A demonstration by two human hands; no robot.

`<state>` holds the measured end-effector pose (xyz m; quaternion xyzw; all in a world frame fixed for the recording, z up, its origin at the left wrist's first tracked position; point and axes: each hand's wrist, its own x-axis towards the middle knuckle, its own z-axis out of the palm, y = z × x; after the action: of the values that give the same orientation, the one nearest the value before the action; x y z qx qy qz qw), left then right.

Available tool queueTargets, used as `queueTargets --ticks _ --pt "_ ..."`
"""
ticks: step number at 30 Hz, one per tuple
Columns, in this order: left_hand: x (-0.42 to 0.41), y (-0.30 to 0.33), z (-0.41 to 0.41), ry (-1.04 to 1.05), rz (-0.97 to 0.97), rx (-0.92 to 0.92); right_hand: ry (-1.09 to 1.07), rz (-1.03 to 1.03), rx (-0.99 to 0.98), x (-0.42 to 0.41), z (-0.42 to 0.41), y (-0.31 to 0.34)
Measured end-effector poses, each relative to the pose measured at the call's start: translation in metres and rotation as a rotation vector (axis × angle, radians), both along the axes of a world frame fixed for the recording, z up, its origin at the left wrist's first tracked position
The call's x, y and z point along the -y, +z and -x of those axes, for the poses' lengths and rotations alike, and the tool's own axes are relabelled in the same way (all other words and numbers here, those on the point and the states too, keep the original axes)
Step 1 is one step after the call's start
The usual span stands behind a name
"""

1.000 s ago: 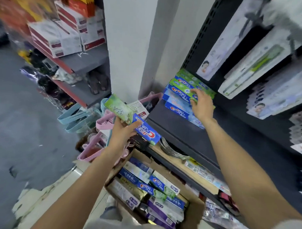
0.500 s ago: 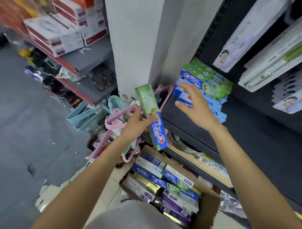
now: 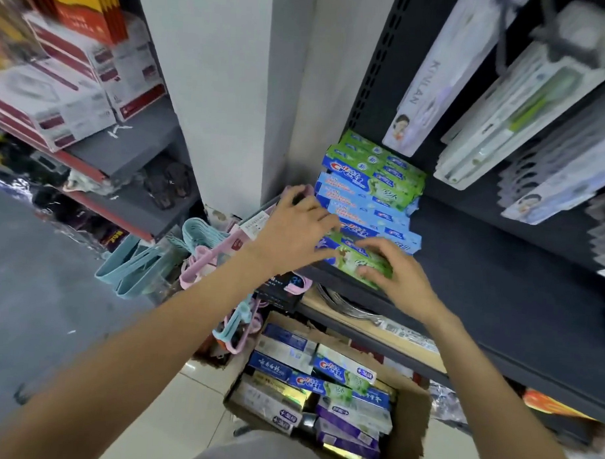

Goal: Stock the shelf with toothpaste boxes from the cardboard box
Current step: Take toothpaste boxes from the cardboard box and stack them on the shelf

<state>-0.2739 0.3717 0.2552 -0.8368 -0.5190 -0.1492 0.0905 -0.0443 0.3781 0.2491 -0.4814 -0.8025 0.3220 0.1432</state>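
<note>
A green and blue toothpaste box [image 3: 356, 262] lies at the front edge of the dark shelf [image 3: 498, 270], against the foot of a stack of like toothpaste boxes [image 3: 368, 183]. My left hand [image 3: 294, 229] holds its left end between thumb and spread fingers. My right hand [image 3: 399, 274] grips its right part, fingers on top and thumb at the front edge. Below, on the floor, the open cardboard box [image 3: 409, 425] holds several more toothpaste boxes [image 3: 323, 384] in blue, green, purple and gold.
Pink and blue hangers [image 3: 138, 264] pile up left of the shelf, beside a white pillar [image 3: 230, 89]. Toothbrush packs [image 3: 521, 110] hang above the shelf. White and red cartons [image 3: 59, 93] fill shelves at far left. A lower shelf edge [image 3: 376, 321] juts out over the cardboard box.
My left hand has carried the toothpaste box from mid-air to the shelf's front edge. My right hand has dropped from the stack onto that box.
</note>
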Motion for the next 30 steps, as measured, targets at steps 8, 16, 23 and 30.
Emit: queueTargets --ticks 8,16,23,30 --pt "-0.036 -0.048 -0.032 0.166 0.415 0.017 -0.253 -0.346 0.116 -0.097 -0.007 -0.012" --pt "-0.047 -0.072 -0.046 0.216 0.597 -0.064 -0.272 -0.57 0.775 -0.122 -0.012 -0.021" --pt "-0.025 -0.071 -0.046 0.211 0.418 0.251 -0.313 -0.391 0.423 0.001 -0.007 -0.041" --pt "0.1 -0.077 -0.059 0.511 0.608 0.695 -0.396 -0.075 0.419 0.114 -0.081 -0.097"
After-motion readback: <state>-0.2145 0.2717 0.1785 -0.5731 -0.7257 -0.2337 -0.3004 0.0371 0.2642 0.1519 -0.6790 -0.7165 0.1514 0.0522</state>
